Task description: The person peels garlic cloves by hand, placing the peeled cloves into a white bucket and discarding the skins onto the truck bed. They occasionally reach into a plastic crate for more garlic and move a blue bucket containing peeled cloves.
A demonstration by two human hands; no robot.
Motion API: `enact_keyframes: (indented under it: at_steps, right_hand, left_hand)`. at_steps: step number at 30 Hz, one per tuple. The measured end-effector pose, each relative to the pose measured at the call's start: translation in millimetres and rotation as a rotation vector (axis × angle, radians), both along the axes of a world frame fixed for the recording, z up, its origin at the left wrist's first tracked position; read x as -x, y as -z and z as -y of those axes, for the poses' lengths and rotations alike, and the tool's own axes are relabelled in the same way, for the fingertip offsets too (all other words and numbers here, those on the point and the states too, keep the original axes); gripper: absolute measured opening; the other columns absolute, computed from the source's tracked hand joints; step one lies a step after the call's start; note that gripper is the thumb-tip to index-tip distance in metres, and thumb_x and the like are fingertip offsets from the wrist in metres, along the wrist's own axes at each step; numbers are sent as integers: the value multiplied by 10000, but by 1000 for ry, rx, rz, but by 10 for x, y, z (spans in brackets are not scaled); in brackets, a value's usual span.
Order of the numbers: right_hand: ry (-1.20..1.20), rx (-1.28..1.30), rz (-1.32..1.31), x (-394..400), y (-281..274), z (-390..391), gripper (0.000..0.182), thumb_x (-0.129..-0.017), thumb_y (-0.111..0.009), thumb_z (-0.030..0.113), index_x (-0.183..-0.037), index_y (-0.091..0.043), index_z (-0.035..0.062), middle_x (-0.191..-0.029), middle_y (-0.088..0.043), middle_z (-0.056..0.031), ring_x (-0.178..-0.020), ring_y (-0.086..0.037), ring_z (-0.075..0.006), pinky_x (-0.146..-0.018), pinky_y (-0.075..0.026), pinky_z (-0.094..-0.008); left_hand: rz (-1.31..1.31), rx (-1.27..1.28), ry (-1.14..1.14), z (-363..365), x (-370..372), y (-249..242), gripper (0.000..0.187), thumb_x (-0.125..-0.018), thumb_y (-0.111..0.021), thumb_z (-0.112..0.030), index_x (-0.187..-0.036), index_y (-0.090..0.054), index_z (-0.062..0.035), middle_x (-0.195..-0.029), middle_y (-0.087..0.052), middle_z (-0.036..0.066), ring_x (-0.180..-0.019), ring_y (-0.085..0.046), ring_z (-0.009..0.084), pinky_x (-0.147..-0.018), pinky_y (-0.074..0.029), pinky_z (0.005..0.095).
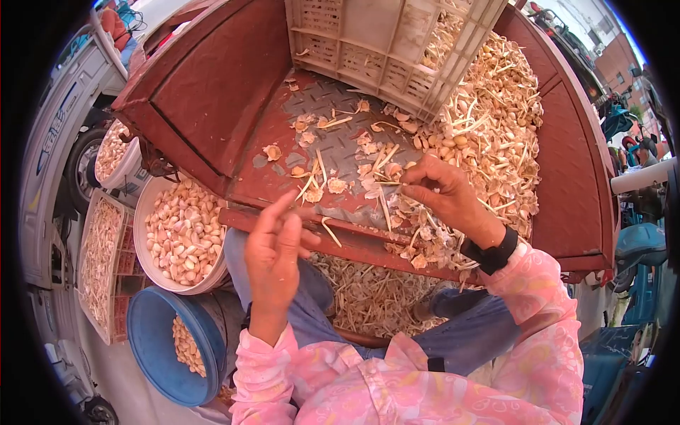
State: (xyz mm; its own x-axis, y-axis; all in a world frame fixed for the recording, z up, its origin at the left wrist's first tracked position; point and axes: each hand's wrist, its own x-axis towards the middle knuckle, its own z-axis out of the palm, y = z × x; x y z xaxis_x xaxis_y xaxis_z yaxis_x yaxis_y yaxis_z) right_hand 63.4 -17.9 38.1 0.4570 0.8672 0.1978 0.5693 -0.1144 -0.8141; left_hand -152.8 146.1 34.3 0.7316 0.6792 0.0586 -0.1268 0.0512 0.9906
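Observation:
My right hand (pixel 450 195) is over the loose garlic at the front of the red cart bed, thumb and forefinger pinched together. A thin pale garlic stem (pixel 389 183) shows at those fingertips. My left hand (pixel 275 248) is raised in front of the cart's front edge, its fingers apart and slightly blurred, with nothing in them. Between and beyond the hands, papery garlic skins (pixel 336 185) and stems lie scattered on the metal floor (pixel 280 152). A large heap of garlic cloves and skins (pixel 496 134) fills the right side of the bed.
A pale plastic crate (pixel 379 74) stands tilted in the cart. At left are a white bucket of cloves (pixel 145 248), a blue bucket (pixel 142 340) with cloves inside, and a crate of garlic (pixel 95 322). Skins (pixel 375 294) cover the ground below the cart edge.

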Motion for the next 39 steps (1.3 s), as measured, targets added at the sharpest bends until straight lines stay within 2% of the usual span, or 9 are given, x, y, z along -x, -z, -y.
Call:
enact_keyframes:
  at_steps: [3, 7, 10, 16, 19, 22, 25, 29, 39]
  right_hand:
    - [-208, -132, 199, 318, -73, 47, 134, -791, -651, 41, -920, -620, 59, -762, -570, -63, -678, -577, -210, -591, -458, -297]
    - [-158, -40, 332, 401, -109, 258, 141, -771, -642, 53, -908, -610, 36, -748, -560, -85, -688, -588, -267, -562, -471, -338]
    - [-126, 61, 685, 463, -40, 309, 135, -767, -638, 74, -889, -594, 36, -722, -536, -82, -658, -582, -258, -539, -475, -344]
    - [63, 82, 624, 507, -11, 328, 124, -756, -631, 78, -856, -564, 48, -708, -527, -90, -564, -564, -258, -496, -465, -363]
    - [101, 175, 58, 437, -51, 355, 144, -757, -621, 75, -878, -546, 51, -705, -526, -90, -548, -567, -259, -492, -459, -370]
    - [34, 155, 199, 368, -115, 310, 152, -746, -615, 77, -861, -519, 48, -706, -516, -92, -580, -571, -268, -497, -451, -380]
    - [-135, 131, 719, 268, -196, 180, 151, -737, -609, 86, -816, -489, 42, -715, -504, -98, -616, -565, -283, -512, -453, -388]
    - [-66, 309, 744, -34, -197, 80, 152, -750, -593, 87, -873, -514, 42, -742, -538, -118, -657, -577, -317, -543, -454, -416]
    - [205, 534, 913, -901, 404, -286, 120, -762, -551, 47, -867, -573, -7, -774, -601, -182, -738, -601, -363, -639, -483, -422]
  left_hand:
    - [32, 593, 494, 424, -400, 237, 294, -939, -527, -207, -1155, -550, -9, -896, -635, 55, -669, -574, 71, -553, -440, 181]
    - [52, 871, 535, 527, -533, 442, 220, -905, -573, -137, -1089, -583, -16, -808, -627, 20, -628, -544, 38, -531, -416, 145]
    - [34, 807, 455, 614, -576, 487, 210, -894, -568, -82, -1083, -577, 9, -811, -623, 47, -613, -543, 53, -524, -425, 146]
    - [152, 625, 246, 882, -686, 473, 190, -879, -592, -76, -1049, -581, 9, -801, -619, 35, -609, -531, 47, -526, -406, 148]
    - [145, 386, 178, 972, -706, 412, 185, -875, -602, -82, -1037, -580, 5, -781, -616, 30, -606, -523, 46, -516, -396, 154]
    - [198, 370, 207, 929, -708, 407, 161, -890, -591, -102, -1016, -581, -3, -760, -607, 10, -592, -518, 30, -507, -399, 155]
    - [206, 544, 256, 796, -702, 407, 161, -892, -587, -104, -1019, -578, -6, -756, -606, 15, -589, -524, 30, -509, -401, 153]
    - [179, 591, 484, 661, -567, 191, 140, -907, -564, -116, -1004, -576, -15, -756, -611, 36, -586, -521, 38, -513, -403, 153]
    - [228, 1028, 327, 405, -759, 386, 131, -925, -491, -89, -1019, -542, -13, -900, -597, 108, -704, -567, 117, -593, -478, 196]
